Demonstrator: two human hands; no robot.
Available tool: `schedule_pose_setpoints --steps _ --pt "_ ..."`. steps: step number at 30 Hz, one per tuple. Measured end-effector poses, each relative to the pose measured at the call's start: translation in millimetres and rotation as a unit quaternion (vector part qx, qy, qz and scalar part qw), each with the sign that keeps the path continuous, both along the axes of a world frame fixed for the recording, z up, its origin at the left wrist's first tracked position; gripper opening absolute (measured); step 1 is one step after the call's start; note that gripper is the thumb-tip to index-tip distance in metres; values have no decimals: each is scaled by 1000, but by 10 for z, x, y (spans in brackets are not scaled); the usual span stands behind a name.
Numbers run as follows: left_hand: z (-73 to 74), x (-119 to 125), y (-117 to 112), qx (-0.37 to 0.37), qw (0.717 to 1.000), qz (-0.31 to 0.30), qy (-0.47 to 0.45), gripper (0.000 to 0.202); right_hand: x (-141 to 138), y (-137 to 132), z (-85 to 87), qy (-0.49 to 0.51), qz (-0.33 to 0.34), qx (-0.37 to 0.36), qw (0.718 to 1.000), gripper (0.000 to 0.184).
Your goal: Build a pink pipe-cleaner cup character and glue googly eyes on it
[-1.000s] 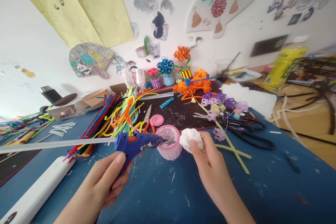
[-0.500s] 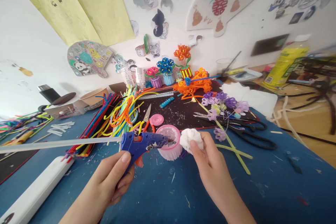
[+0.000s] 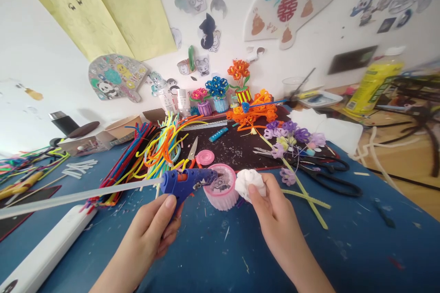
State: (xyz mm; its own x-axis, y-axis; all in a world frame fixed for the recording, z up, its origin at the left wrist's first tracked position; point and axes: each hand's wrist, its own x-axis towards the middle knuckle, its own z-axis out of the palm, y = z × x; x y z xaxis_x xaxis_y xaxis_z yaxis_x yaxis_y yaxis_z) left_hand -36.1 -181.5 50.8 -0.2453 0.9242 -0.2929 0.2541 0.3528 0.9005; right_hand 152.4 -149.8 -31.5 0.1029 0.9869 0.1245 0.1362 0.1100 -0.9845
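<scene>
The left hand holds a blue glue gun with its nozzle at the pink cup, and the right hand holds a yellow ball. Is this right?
No: the head view shows the ball in the right hand is white, not yellow. The blue glue gun and pink cup are as stated.

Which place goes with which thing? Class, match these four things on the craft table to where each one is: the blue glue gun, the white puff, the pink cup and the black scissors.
Things
1. blue glue gun
2. white puff
3. pink cup
4. black scissors

Places
a. held in the right hand
b. lying on the blue table, to the right of both hands
c. held in the left hand
d. standing on the table between the two hands

Pairs: 1-c, 2-a, 3-d, 4-b
</scene>
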Motion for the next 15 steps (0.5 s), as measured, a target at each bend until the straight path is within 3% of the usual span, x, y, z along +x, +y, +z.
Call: schedule_pose_setpoints --steps 6,9,11,15 --pt "9 -63 -32 14 999 -21 45 51 8 4 -9 1 8 -11 1000 32" --pt "-40 -183 -57 44 991 -55 118 49 15 6 -25 -3 13 -17 1000 33" --pt "-72 -257 -72 88 972 -83 200 47 18 8 -38 -3 14 -20 1000 33" --pt "-22 -285 -66 190 905 -158 346 38 13 20 -52 -4 11 -10 1000 31"
